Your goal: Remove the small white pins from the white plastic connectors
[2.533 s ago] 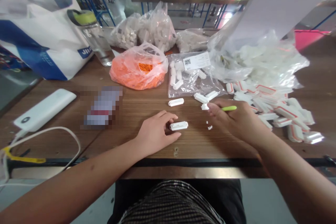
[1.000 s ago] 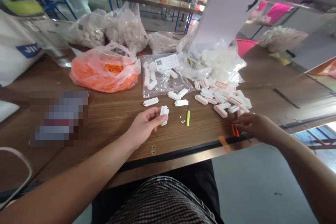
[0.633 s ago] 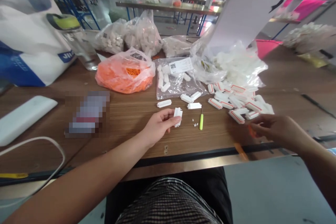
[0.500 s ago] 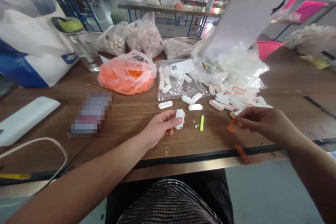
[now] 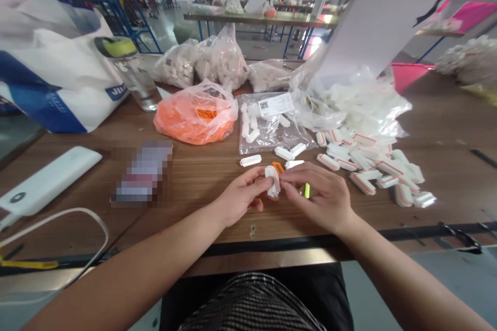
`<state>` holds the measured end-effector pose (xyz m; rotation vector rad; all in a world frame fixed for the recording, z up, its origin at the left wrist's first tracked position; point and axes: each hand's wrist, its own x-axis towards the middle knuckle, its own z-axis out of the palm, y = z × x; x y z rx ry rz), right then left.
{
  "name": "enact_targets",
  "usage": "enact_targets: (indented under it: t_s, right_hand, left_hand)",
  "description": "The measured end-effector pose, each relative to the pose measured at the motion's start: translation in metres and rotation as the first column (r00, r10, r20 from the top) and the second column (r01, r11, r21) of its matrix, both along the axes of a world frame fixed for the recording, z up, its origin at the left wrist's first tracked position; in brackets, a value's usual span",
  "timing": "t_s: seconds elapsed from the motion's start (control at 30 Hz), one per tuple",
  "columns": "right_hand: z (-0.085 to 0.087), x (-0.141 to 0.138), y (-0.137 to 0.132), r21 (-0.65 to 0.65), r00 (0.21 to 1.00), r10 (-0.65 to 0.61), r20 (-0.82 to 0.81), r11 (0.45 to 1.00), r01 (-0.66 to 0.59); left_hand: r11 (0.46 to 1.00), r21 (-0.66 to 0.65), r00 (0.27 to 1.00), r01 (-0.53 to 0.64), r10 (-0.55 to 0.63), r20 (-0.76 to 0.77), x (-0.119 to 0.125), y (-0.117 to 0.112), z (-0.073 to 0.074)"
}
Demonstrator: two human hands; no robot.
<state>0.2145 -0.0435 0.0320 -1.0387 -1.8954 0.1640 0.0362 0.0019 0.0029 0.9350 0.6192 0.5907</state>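
Observation:
My left hand pinches a small white plastic casing upright between thumb and fingers. Close against it is my right hand, its fingertips pinched on a thin orange plastic frame beside the casing's upper right edge. Part of that frame is hidden by the fingers. Behind the right hand shows the yellow-green handle of a small tool, mostly covered. Loose white casings lie just beyond my hands. Right of them is a pile of white casings with orange outlines.
A clear bag with a label holds white pieces, beside a bag of orange parts. Farther back stand more filled bags and a bottle. At left lie a blurred phone, a white power bank and its cable.
My right hand has come left from beside the pile, bringing the orange frame up to the white casing. My left hand still holds the casing. The view has shifted slightly.

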Motion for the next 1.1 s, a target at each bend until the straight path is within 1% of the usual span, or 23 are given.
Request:
enact_targets:
  t_s: [0.1, 0.2, 0.5, 0.7, 0.8, 0.97, 1.1]
  right_hand:
    - [-0.003, 0.001, -0.003, 0.056, 0.999, 0.031, 0.033, 0.998, -0.032]
    - [-0.003, 0.001, -0.005, 0.086, 0.998, 0.041, 0.047, 0.995, -0.045]
    - [-0.005, 0.000, -0.002, 0.089, 0.995, 0.087, 0.045, 0.992, -0.091]
    - [-0.004, -0.001, 0.000, 0.076, 0.984, 0.176, 0.039, 0.981, -0.179]
    - [-0.004, 0.000, 0.001, 0.072, 0.979, 0.198, 0.046, 0.977, -0.201]
    - [0.001, 0.001, -0.002, 0.006, 0.977, 0.209, 0.043, 0.978, -0.209]
    - [0.006, 0.001, -0.005, -0.080, 0.978, 0.193, -0.075, 0.977, -0.198]
  left_hand:
    - [1.000, -0.007, 1.000, -0.022, 0.022, -0.006, 0.001, 0.000, 0.000]
    - [0.999, -0.013, 0.999, -0.037, 0.037, 0.000, 0.002, 0.000, -0.001]
    - [0.999, 0.031, 0.999, -0.028, 0.029, -0.021, 0.002, -0.001, -0.001]
    - [0.999, 0.029, 0.998, -0.045, 0.046, -0.033, 0.003, -0.002, -0.002]
    - [0.998, 0.035, 0.998, -0.043, 0.045, -0.036, 0.002, -0.001, -0.002]
    - [0.998, 0.043, 0.998, -0.042, 0.044, -0.040, 0.003, -0.001, -0.002]
    - [0.998, 0.061, 0.998, -0.029, 0.032, -0.053, 0.003, -0.002, 0.000]
